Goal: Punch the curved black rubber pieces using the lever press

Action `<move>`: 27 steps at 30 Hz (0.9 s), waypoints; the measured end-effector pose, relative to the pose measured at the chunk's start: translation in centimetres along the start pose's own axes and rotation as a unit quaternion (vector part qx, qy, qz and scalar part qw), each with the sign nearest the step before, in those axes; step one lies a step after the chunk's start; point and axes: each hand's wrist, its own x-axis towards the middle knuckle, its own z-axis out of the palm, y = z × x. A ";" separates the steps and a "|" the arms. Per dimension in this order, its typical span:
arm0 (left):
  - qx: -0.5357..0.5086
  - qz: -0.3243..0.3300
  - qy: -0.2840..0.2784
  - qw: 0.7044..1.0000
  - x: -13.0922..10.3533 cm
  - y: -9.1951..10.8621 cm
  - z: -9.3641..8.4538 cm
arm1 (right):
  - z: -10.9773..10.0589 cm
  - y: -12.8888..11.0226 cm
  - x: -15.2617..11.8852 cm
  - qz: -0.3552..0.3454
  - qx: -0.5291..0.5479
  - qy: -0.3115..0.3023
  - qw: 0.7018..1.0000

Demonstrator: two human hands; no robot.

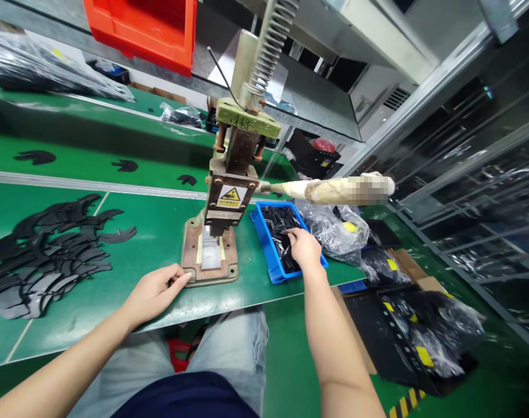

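Green covered the counter [155,244], and a hand press [229,177] stood squarely before the worker, probably so that both hands could get to it; from where I stood I took it as the centre of a clock, twelve lying on the worker's far side. The right hand [306,249] was at three o'clock in a blue bin [285,276], its fingertips drawn together among small black pieces [275,217]; I could not tell whether one was gripped. The bin sat just beside the press, presumably to keep the reach short; its walls seemed meant to stop loose pieces straying. At eight o'clock the left hand [157,290] lay loosely curled but open, with nothing to be seen in it, touching the corner of the metal base [190,247], perhaps simply resting there; on that base lay a pale block [211,257], below the press's head. The lever [320,190] stuck out toward three, likely to suit the right hand; curved black parts [64,241] lay heaped at nine, well apart from the bin, which seemed to keep the two kinds from mixing.
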 end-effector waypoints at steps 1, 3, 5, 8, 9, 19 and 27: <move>-0.004 0.000 0.003 1.000 0.0 0.0 0.0 | -0.3 0.1 -0.1 0.001 0.014 0.015 1.000; -0.013 0.001 0.012 1.000 -0.1 -0.1 0.0 | -0.8 0.3 -0.3 0.003 0.049 0.049 0.998; -0.023 0.001 0.027 0.999 -0.1 -0.2 0.0 | -1.3 0.4 -0.7 0.008 0.090 0.080 0.993; -0.038 -0.005 0.057 0.998 -0.2 -0.3 -0.2 | -1.8 0.2 -1.8 0.018 0.169 0.107 0.980; -0.043 -0.006 0.068 0.997 -0.3 -0.2 -0.3 | -1.9 -0.1 -2.3 0.021 0.201 0.109 0.973; -0.114 0.119 0.084 0.983 -1.7 6.9 0.0 | 1.7 -9.9 -12.4 0.051 0.551 -0.084 0.829; -0.117 0.175 0.053 0.976 -2.3 8.1 0.4 | 4.3 -14.2 -16.1 0.070 0.653 -0.202 0.727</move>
